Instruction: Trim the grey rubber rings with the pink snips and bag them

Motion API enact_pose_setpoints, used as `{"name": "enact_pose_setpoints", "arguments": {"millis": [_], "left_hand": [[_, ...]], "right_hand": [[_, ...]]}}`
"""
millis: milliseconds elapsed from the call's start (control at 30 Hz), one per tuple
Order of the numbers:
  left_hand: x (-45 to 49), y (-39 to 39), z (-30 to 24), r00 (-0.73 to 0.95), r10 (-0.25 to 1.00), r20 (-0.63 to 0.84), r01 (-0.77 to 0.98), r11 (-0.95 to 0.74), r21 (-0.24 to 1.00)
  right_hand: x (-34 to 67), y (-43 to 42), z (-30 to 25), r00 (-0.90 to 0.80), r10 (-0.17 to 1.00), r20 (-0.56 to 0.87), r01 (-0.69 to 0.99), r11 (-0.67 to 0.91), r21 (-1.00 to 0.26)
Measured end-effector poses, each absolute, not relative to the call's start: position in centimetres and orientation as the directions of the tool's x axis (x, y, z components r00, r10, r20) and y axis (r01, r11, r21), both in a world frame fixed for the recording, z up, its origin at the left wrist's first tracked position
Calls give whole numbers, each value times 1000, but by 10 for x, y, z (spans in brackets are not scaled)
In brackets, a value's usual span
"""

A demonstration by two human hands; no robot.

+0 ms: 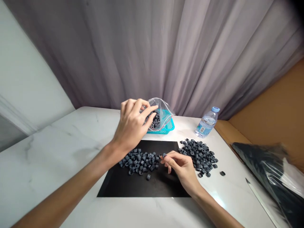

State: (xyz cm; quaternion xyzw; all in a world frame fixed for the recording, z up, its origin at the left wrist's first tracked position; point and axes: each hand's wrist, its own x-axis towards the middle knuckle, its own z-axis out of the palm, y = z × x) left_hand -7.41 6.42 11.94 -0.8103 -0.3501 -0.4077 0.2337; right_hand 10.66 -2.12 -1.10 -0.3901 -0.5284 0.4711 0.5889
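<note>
My left hand (133,122) is raised at the mouth of a clear zip bag (163,107), its thumb and forefinger apart with nothing visible between them. Inside the bag lie many small dark grey plastic cylinders (156,120). The bag sits in a turquoise basket (170,126), partly hidden by that hand. Between thumb and fingertips, my right hand (181,166) pinches one small dark grey cylinder (164,155). Just left of it, a heap of similar hollow cylinders (140,162) lies on a black mat (140,189), with one loose piece (148,177) in front.
Another heap of cylinders (201,155) spreads right of the mat, with one stray piece (222,173). A water bottle (206,123) stands behind it. At right are a pencil-like pointed tool (257,196), a dark plastic-wrapped bundle (268,174) and a cardboard box (273,107).
</note>
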Motion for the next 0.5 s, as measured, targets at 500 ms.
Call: {"name": "enact_pose_setpoints", "arguments": {"millis": [500], "left_hand": [[-108,-11,17,596,627,502,213,-726,653]], "right_hand": [[102,-36,-14,-210,957,199,-124,176,-977]]}}
